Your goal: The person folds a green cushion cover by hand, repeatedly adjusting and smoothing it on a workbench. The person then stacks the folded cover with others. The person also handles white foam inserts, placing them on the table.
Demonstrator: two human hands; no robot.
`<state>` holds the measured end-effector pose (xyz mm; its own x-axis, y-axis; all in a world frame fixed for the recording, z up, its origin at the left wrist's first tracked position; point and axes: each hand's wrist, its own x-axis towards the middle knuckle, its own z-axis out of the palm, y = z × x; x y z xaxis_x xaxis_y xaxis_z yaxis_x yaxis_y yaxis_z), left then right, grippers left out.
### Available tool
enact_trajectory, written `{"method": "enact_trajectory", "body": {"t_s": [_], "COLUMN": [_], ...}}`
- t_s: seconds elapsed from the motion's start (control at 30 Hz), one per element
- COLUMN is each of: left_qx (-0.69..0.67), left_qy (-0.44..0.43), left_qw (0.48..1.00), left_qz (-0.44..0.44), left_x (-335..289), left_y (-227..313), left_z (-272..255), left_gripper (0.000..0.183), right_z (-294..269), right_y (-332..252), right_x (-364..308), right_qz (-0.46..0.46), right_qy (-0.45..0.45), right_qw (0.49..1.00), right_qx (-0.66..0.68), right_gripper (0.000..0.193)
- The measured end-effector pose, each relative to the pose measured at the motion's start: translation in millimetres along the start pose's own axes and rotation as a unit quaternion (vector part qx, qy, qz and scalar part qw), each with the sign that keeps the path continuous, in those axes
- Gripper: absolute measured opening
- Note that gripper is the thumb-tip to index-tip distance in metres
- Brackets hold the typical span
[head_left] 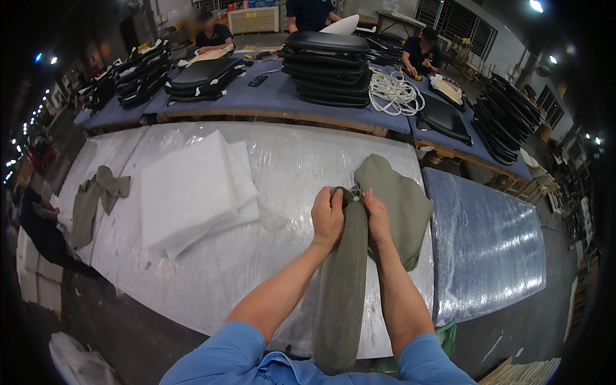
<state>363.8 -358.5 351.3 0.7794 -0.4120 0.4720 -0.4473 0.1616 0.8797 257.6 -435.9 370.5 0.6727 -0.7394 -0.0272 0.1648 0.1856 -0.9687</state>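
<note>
A long grey-green fabric-covered cushion (341, 282) runs from my body out over the table, with its narrow side toward me. My left hand (329, 215) is closed on the fabric at its far end, thumb on top. Facing it across the same end, my right hand (376, 217) also pinches the fabric. Between the two hands a bit of whitish material shows at what looks like an opening. Just to the right of my right hand, a flat pile of the same grey-green fabric (396, 208) lies on the table, partly hidden by my forearm.
Plastic film covers the table (282, 250). White padding sheets (189, 189) and a fabric scrap (96, 199) lie left. A film-wrapped blue surface (484, 250) adjoins at right. Beyond, a blue workbench (256, 96) bears black seat pads (326, 67) and white cord (394, 93); several people work around.
</note>
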Motion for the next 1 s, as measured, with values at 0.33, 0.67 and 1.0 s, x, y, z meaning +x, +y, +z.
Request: {"method": "enact_trajectory", "body": {"t_s": [0.33,0.67,1.0], "left_qx": [0.092,0.071,-0.062], "left_qy": [-0.187,-0.251,-0.447], "left_qw": [0.968,0.966,0.877], "left_qz": [0.142,0.006,-0.163], "left_x": [36,51,32], "left_y": [-19,-23,27], "left_z": [9,-4,-35], "left_gripper": [0.025,0.033,0.058], "right_z": [2,10,7], "right_y": [-10,-4,-17], "right_x": [-23,-4,37], "right_qz": [0.017,-0.033,-0.118], "right_qy": [0.021,0.033,0.017], "right_qw": [1.000,0.998,0.973], "right_qx": [0.004,-0.038,-0.196], "right_gripper": [0.029,0.021,0.014]}}
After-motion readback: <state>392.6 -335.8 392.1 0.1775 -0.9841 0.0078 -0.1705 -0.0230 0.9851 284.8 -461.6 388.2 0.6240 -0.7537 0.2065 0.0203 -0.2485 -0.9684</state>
